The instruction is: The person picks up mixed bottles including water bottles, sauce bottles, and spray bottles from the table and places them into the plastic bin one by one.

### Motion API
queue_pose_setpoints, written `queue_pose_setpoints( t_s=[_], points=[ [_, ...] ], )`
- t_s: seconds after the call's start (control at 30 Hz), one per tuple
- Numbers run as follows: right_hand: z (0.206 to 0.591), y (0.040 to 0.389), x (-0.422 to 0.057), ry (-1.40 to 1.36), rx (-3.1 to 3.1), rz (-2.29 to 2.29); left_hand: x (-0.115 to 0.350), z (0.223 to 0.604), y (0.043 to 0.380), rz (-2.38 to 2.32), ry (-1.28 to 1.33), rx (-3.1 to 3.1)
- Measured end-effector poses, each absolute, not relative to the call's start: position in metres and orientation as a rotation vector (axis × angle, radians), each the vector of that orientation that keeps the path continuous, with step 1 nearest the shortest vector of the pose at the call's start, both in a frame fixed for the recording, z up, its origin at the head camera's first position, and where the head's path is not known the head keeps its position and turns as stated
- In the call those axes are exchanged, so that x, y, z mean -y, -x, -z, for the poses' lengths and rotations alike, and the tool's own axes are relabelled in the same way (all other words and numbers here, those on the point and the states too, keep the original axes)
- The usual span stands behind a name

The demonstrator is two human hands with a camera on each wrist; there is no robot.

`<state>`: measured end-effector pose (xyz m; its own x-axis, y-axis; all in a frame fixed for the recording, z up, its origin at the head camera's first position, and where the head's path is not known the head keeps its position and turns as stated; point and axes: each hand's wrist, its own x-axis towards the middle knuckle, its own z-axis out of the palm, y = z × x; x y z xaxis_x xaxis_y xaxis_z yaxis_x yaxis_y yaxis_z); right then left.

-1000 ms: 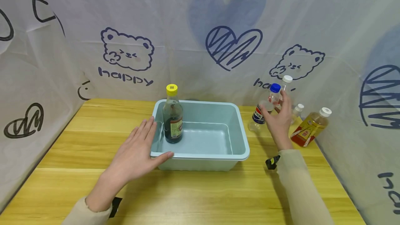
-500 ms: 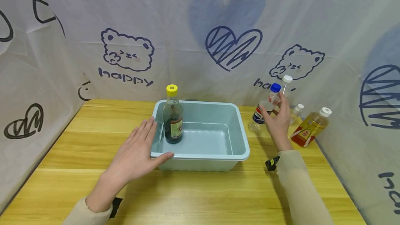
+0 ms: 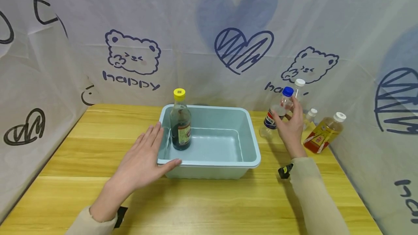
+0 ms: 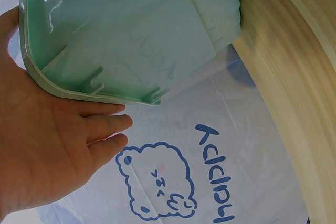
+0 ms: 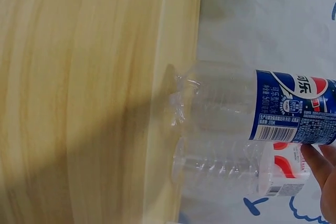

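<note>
My left hand [image 3: 138, 162] lies with straight fingers along the left end of a light blue plastic basin [image 3: 212, 163], its thumb on the front rim. In the left wrist view, the fingers rest against the basin's rim [image 4: 100, 98]. Inside the basin, at its left end, stands a glass bottle of dark liquid [image 3: 181, 130] with a yellow cap. To the right of the basin, my right hand [image 3: 291, 131] grips a clear cola bottle [image 3: 269, 120] with a blue cap and blue label; thumb and fingers go round its upper part. The right wrist view shows its label [image 5: 294, 108] and clear base.
Close behind the cola bottle is a clear bottle with a white cap [image 3: 299, 82] and a red-and-white label [image 5: 286, 169]. A small white-capped bottle [image 3: 311, 113] and a yellow-labelled drink bottle [image 3: 323, 133] stand further right. Printed cloth [image 3: 189, 64] hangs behind the wooden table [image 3: 209, 206].
Over the last second the right hand has closed in slightly round the cola bottle. The left hand, the basin and the other bottles look unchanged.
</note>
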<state>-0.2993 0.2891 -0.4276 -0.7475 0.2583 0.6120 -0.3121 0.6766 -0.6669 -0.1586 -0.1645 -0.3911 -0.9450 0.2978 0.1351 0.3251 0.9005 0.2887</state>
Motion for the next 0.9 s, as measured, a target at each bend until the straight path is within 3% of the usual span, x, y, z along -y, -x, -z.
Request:
queue_pose_setpoints(
  t_s=[0.9],
  points=[
    [0.397,0.285,-0.288,-0.162,2.035,-0.989,0.165,0.391,0.157,0.468,0.497,2.950]
  ],
)
